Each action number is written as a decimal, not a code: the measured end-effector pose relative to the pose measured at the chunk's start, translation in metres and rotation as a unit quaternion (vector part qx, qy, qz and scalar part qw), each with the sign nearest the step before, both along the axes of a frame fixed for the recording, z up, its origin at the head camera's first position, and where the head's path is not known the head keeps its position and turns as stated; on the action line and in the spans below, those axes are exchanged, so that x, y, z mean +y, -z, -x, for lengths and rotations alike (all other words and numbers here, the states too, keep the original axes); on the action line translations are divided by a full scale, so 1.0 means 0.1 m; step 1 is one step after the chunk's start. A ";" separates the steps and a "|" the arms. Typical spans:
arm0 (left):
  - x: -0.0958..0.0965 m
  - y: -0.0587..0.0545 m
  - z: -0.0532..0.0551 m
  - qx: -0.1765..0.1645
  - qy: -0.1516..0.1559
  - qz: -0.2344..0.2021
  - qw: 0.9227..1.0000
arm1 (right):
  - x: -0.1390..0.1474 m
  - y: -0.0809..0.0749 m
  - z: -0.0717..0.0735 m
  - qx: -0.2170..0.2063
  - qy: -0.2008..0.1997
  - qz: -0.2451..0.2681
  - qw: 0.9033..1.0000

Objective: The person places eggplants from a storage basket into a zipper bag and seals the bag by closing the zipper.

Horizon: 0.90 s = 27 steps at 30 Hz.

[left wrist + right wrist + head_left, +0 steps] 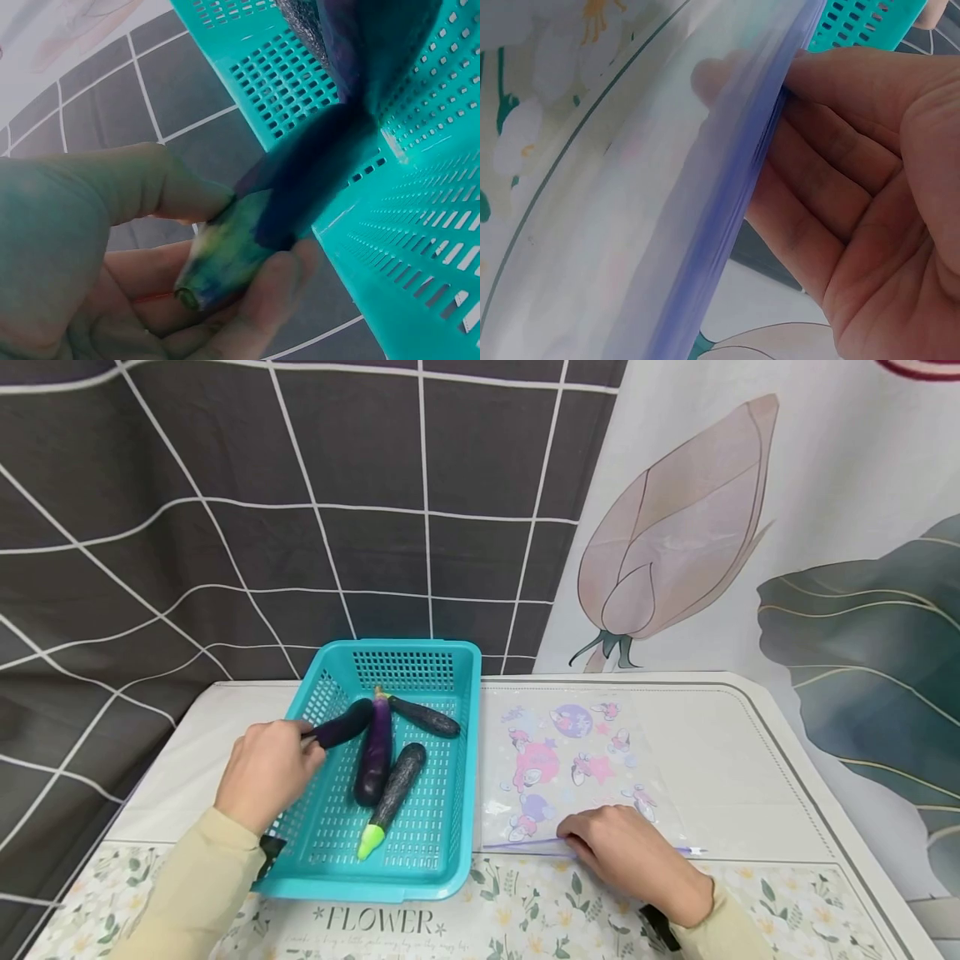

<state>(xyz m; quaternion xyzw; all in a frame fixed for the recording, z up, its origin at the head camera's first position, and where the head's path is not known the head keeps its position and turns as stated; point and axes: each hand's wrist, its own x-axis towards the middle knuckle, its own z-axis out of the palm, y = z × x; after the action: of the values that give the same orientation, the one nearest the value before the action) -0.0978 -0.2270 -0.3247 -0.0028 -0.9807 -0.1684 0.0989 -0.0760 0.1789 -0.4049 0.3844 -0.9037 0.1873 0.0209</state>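
My left hand [267, 770] grips a dark purple eggplant [347, 723] by its stem end, at the left wall of a turquoise basket [467, 777]. In the left wrist view, the greenish stem end [225, 251] lies between thumb and fingers. Inside the basket are a long purple eggplant [374, 760], a dark bumpy vegetable with a bright green tip [399, 785] and a smaller dark vegetable [425, 717]. To the right, my right hand [626, 847] pinches the purple zip edge of a clear printed bag [592, 760]; a fingertip shows through the plastic [716, 82].
The white table [720, 760] carries a floral printed strip [517, 918] along its front. Behind it hang a dark grid-patterned curtain [360, 460] and a pale curtain with a large bud print [675, 527]. The bag lies flat just right of the basket.
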 end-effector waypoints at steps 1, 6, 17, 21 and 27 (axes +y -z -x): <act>0.01 0.00 0.00 0.009 0.000 -0.001 1.000 | 0.00 0.00 0.00 0.002 0.000 0.000 1.000; 0.03 -0.02 -0.02 0.050 0.001 -0.001 0.999 | -0.01 0.00 0.00 0.018 0.003 0.001 1.000; 0.07 -0.04 -0.07 0.147 0.018 0.000 0.989 | 0.00 0.01 0.01 0.035 0.007 0.027 0.999; 0.11 -0.06 -0.11 0.166 0.019 -0.008 0.986 | 0.00 0.00 0.01 0.029 0.003 0.026 0.999; 0.16 -0.10 -0.16 0.179 0.023 -0.014 0.984 | 0.01 -0.01 0.01 0.034 0.000 0.012 0.999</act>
<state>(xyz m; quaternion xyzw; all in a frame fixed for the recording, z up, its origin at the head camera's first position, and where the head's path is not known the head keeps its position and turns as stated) -0.0822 -0.2109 -0.3147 -0.0539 -0.9445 -0.1815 0.2686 -0.0774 0.1799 -0.4042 0.3904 -0.9001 0.1849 0.0567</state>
